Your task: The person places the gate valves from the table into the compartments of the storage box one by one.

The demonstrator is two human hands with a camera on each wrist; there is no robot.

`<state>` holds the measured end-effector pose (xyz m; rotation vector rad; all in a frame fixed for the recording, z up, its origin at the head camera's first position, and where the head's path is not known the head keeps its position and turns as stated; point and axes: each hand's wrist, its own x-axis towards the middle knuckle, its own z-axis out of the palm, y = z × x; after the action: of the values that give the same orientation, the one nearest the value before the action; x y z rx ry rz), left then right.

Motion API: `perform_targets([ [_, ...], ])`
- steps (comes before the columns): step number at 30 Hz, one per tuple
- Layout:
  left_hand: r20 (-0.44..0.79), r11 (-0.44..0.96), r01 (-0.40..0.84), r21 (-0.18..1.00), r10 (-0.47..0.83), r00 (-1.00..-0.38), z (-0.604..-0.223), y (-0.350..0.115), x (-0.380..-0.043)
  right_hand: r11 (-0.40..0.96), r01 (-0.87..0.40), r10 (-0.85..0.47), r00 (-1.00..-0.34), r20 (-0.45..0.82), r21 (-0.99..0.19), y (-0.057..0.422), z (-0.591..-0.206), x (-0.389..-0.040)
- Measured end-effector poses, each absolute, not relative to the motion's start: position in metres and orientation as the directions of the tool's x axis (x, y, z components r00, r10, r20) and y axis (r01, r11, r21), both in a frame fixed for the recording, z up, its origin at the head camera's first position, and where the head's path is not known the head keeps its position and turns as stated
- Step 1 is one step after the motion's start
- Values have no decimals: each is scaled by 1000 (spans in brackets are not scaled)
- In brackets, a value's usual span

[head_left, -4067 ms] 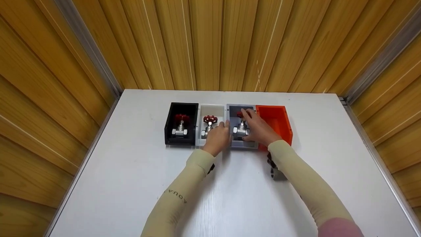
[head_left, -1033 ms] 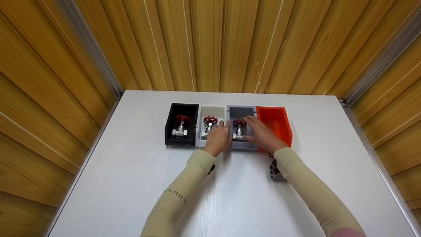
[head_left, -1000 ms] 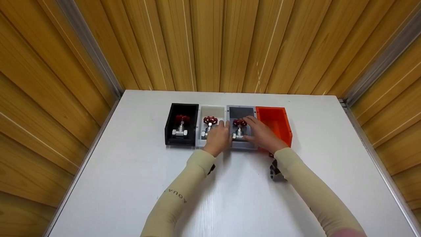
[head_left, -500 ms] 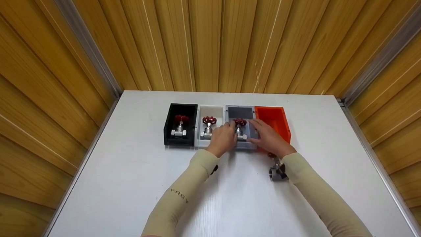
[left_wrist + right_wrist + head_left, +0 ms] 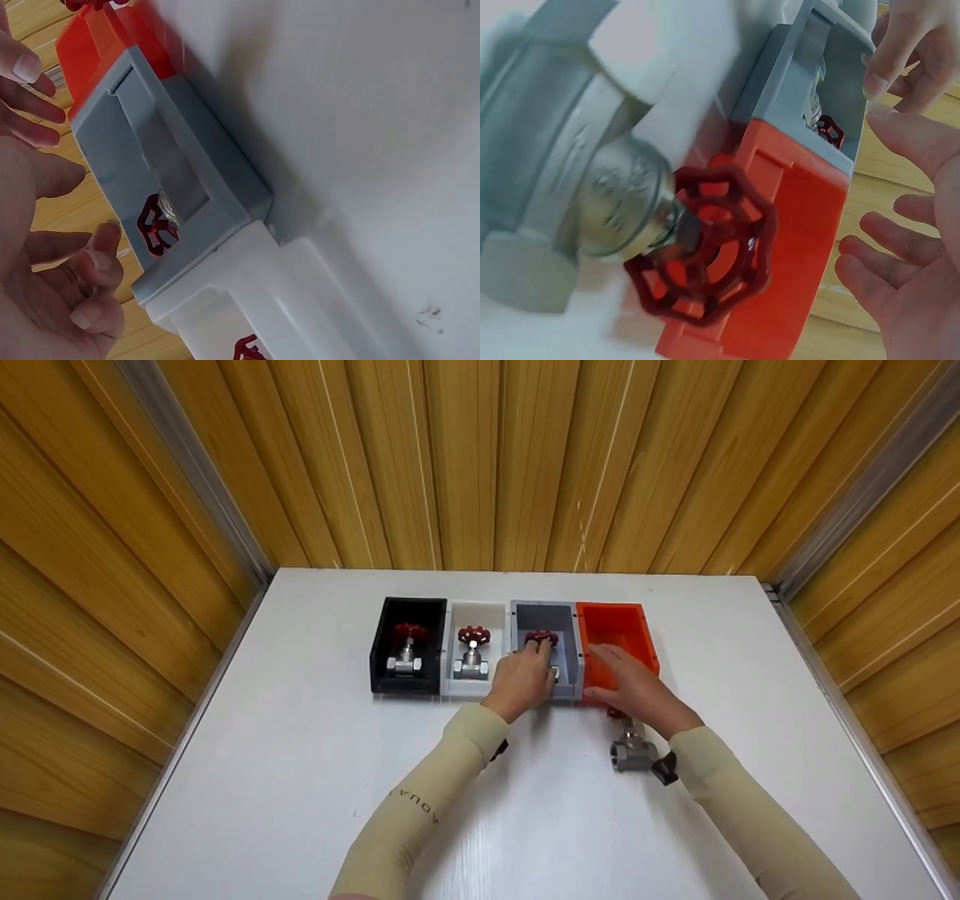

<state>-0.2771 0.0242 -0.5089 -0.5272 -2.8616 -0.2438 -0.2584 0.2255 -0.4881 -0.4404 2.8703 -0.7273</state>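
Note:
My left hand [image 5: 523, 679] is over the grey bin [image 5: 545, 615], in front of the gate valve [image 5: 541, 638] inside it, and covers most of the valve's body. In the left wrist view this hand [image 5: 64, 277] has loosely bent fingers with nothing between them, apart from the valve's red handwheel [image 5: 156, 225]. My right hand [image 5: 636, 690] hovers over the near part of the orange bin [image 5: 619, 622], fingers spread and holding nothing. Below it, another gate valve [image 5: 634, 754] lies on the table; its red handwheel [image 5: 761, 259] looms large in the right wrist view.
Left of the grey bin, joined in one row, are a white bin [image 5: 480, 613] and a black bin [image 5: 412, 607]. A gate valve [image 5: 472, 660] stands in the white one, another valve [image 5: 406, 660] in the black one. Wood-patterned panels [image 5: 465, 465] enclose the white table [image 5: 300, 780].
My right hand has let go of the valve in the grey bin and moved right, over the orange bin. My left hand has shifted right from the white bin to the grey one.

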Motion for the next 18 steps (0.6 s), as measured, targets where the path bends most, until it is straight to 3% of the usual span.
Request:
perform_targets([
  [18,204,908,413,70,392,-897,-513,46,-276,843,-205,-289,-952,-96,-497,263,-496,-230],
])
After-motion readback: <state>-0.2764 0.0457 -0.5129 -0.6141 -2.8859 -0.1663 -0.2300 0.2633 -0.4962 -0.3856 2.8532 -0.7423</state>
